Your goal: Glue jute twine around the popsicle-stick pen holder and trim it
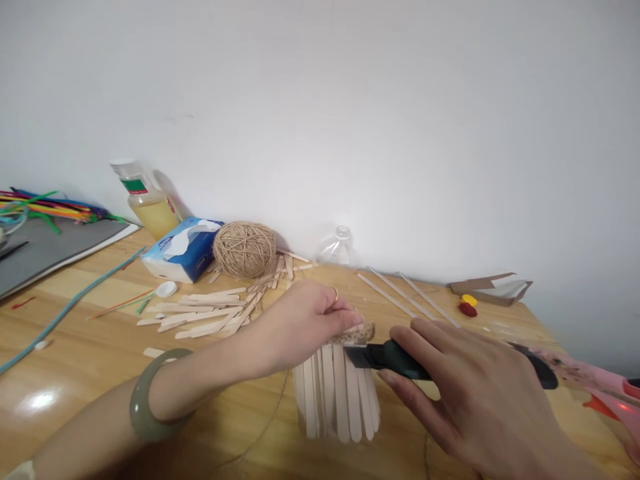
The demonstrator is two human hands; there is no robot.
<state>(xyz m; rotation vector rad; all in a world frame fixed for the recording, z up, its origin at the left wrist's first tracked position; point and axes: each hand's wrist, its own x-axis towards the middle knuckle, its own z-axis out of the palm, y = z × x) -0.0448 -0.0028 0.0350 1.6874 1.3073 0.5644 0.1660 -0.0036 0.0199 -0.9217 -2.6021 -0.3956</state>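
Observation:
My right hand (475,380) grips a black utility knife (405,360), its blade pointing left against the front of a ring of wooden craft sticks (343,400). The sticks stand side by side, round ends down, on the table. Brown twine (367,332) runs around their top, just above the blade. My left hand (327,317) is closed there, thumb and fingers pinching at the twine; the exact spot between the fingertips is hidden. A loose twine strand trails down to the left of the sticks.
Behind my left arm lie loose craft sticks (210,313), a twine ball (245,249), a tissue pack (183,250) and a bottle of yellowish liquid (153,213). A cut clear bottle top (339,247) and glue sticks (387,295) lie near the wall. A pink glue gun (595,380) is at right.

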